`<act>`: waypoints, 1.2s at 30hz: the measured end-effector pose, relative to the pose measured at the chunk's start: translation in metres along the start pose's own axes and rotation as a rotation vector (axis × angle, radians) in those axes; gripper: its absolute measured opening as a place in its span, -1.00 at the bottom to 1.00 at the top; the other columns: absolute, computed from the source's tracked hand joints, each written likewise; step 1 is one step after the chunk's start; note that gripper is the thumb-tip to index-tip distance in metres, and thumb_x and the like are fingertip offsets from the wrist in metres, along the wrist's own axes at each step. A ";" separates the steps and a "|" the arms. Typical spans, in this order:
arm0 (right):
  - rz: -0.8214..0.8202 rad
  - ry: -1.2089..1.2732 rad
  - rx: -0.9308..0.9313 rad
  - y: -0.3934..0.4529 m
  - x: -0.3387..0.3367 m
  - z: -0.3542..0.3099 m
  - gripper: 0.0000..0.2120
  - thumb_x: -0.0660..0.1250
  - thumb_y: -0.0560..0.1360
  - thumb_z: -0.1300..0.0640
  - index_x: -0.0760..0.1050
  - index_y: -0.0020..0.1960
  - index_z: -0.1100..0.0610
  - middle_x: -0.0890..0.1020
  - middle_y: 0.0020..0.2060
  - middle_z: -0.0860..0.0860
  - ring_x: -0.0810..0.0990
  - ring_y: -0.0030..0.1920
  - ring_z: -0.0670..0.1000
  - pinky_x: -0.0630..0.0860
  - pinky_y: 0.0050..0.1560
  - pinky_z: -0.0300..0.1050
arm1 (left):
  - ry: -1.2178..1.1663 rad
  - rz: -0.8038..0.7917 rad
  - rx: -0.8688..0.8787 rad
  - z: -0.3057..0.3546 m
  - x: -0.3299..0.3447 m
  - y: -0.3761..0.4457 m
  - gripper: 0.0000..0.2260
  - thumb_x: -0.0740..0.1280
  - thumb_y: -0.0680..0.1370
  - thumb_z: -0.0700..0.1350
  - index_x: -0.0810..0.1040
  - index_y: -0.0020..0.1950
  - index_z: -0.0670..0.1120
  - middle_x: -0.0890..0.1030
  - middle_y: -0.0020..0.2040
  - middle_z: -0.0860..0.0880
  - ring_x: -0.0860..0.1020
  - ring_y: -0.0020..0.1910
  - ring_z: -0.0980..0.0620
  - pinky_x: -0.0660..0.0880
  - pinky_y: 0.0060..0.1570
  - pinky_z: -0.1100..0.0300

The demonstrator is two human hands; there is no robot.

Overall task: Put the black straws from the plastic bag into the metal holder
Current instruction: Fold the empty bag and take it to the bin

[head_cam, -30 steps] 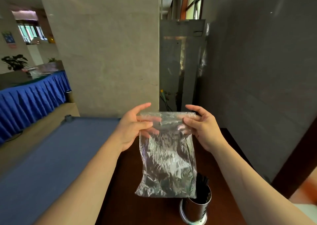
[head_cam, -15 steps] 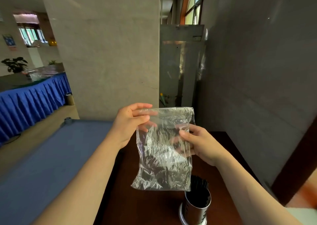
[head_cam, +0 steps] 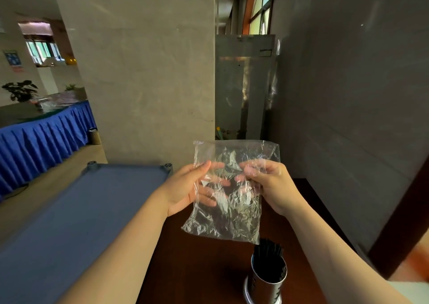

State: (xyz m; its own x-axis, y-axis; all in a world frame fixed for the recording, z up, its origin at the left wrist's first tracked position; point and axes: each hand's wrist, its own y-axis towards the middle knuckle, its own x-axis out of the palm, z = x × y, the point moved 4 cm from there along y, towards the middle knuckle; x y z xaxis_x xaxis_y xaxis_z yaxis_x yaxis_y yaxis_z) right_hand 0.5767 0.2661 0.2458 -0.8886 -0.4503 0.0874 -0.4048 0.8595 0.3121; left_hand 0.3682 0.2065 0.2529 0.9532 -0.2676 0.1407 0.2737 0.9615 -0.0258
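Note:
A crumpled clear plastic bag (head_cam: 229, 215) hangs in the air in front of me, and I see no straws inside it. My left hand (head_cam: 185, 192) pinches its left edge about halfway down. On the bag's right side my right hand (head_cam: 271, 185) grips the film. Below the bag, at the bottom of the view, the metal holder (head_cam: 267, 283) stands upright on the dark brown table (head_cam: 199, 269). Black straws (head_cam: 269, 250) stick out of its top.
A blue-topped surface (head_cam: 81, 222) adjoins the brown table on the left. A grey pillar (head_cam: 144, 71) rises behind it and a grey wall (head_cam: 348, 95) runs along the right. A blue-skirted table (head_cam: 41, 139) stands far left.
Both hands have slid from the bag's top edge down to its middle, so the top of the bag now stands free above them. The bag has shifted slightly right.

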 end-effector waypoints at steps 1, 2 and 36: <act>0.007 0.006 -0.005 0.000 -0.002 0.000 -0.88 0.39 0.57 0.23 0.70 0.05 0.16 0.74 -0.25 0.13 0.60 -0.46 -0.10 0.42 -0.50 -0.27 | 0.011 -0.033 -0.003 0.001 0.002 0.000 -0.62 0.23 0.64 0.12 0.55 0.39 0.00 0.64 0.25 -0.28 0.59 -0.01 -0.32 0.70 -0.15 -0.01; 0.017 0.009 -0.010 0.000 -0.004 -0.001 -0.87 0.39 0.57 0.23 0.70 0.05 0.14 0.74 -0.23 0.16 0.60 -0.46 -0.09 0.43 -0.50 -0.26 | 0.018 -0.065 -0.003 0.001 0.003 0.001 -0.62 0.22 0.64 0.12 0.54 0.40 0.03 0.64 0.25 -0.28 0.64 -0.05 -0.27 0.70 -0.15 -0.01; 0.010 0.096 0.019 -0.013 -0.037 -0.018 -0.71 0.48 0.48 0.19 0.62 0.20 0.14 0.71 0.02 0.25 0.69 -0.34 0.15 0.58 -0.43 -0.14 | 0.005 -0.022 0.236 0.013 0.009 0.025 -0.68 0.19 0.65 -0.31 0.64 0.28 -0.09 0.64 0.31 -0.13 0.74 -0.28 -0.11 0.62 -0.42 0.23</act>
State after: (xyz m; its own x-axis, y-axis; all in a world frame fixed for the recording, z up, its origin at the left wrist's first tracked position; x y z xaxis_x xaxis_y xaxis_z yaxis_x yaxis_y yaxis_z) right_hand 0.6183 0.2671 0.2552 -0.8681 -0.4621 0.1812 -0.4008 0.8680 0.2930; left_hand 0.3823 0.2286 0.2666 0.9482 -0.2883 0.1333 0.2574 0.9434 0.2093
